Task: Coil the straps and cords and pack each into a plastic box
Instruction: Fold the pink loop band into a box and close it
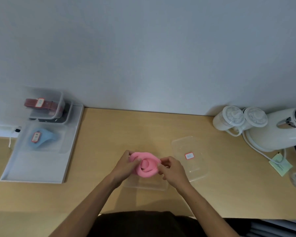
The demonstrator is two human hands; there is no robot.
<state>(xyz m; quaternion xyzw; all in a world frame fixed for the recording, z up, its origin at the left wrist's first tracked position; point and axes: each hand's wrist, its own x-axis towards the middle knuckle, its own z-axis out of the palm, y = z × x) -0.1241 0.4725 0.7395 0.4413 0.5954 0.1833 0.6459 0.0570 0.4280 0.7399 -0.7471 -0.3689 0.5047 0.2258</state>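
Observation:
A thick pink strap (146, 164) is wound into a coil at the middle of the wooden table. My left hand (126, 165) grips the coil's left side and my right hand (171, 170) pinches its right side. The coil sits over a clear plastic box (149, 184), whose front wall shows below my hands. A clear lid (190, 158) with a small red-edged label lies flat just right of my right hand.
A white tray (39, 168) at the left holds a clear box with a blue coil (43, 137) and stacked clear boxes with a red strap (43, 104). White appliances (270, 130), a cord and a green note (280, 165) stand at the right.

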